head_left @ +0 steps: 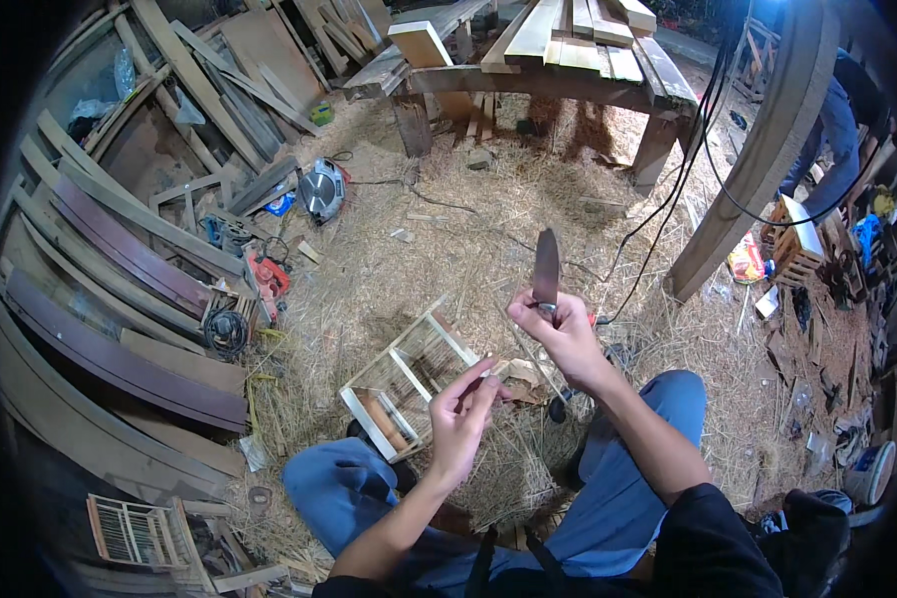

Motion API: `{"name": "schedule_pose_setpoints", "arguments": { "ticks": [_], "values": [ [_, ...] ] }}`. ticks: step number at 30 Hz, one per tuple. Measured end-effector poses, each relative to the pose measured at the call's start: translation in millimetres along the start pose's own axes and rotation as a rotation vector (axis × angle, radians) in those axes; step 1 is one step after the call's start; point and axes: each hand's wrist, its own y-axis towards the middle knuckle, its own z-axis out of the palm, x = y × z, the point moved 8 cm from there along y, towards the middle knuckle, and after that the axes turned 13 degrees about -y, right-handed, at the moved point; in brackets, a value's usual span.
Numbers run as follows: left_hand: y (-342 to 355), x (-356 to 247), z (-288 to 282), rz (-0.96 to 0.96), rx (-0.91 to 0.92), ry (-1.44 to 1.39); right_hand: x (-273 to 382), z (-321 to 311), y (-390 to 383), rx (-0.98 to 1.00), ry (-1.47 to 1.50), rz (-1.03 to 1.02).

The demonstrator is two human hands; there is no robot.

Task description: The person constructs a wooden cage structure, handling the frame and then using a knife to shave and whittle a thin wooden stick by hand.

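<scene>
My right hand (570, 344) is closed round the handle of a knife (546, 267), whose broad dark blade points up and away from me. Lower and to the left, my left hand (460, 411) has its fingers pinched together. Something small and pale seems to be at its fingertips, too small to name. Just beyond that hand, a small wooden frame with thin slats (401, 357), like a cage, lies on the straw-covered ground between my knees. A short brown wooden piece (381, 417) shows inside it. The two hands are apart.
A workbench (578, 85) piled with planks stands ahead. Left lie a circular saw (322, 189), a red power tool (268, 279) and stacked curved boards (120, 349). At right are a slanting post (767, 149), hanging black cables (690, 149), a white bucket (870, 472) and another person (835, 130).
</scene>
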Motion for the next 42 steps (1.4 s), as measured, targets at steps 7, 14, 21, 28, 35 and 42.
{"name": "schedule_pose_setpoints", "arguments": {
  "ticks": [7, 14, 21, 28, 35, 42],
  "values": [
    [13.3, -5.9, 10.7, 0.03, 0.031, -0.241, 15.7, 22.5, -14.7, 0.176, -0.099, -0.068],
    [15.6, -9.3, 6.4, 0.051, -0.01, -0.259, 48.5, 19.7, -19.4, 0.051, -0.588, -0.443],
    [13.0, -12.9, -0.6, 0.086, 0.032, -0.306, 45.4, 31.1, -31.3, 0.161, -0.846, -0.539],
    [9.3, -12.0, 3.4, 0.035, 0.129, -0.328, 63.3, 24.2, -35.0, 0.109, -0.954, -0.71],
    [7.4, -11.7, -3.4, -0.083, 0.094, -0.38, 61.6, 6.3, -27.4, 0.025, -1.061, -0.681],
    [0.7, -12.5, 11.0, -0.079, 0.186, -0.368, 50.0, -62.4, 2.2, -0.467, -0.981, -0.367]
  ]
}}
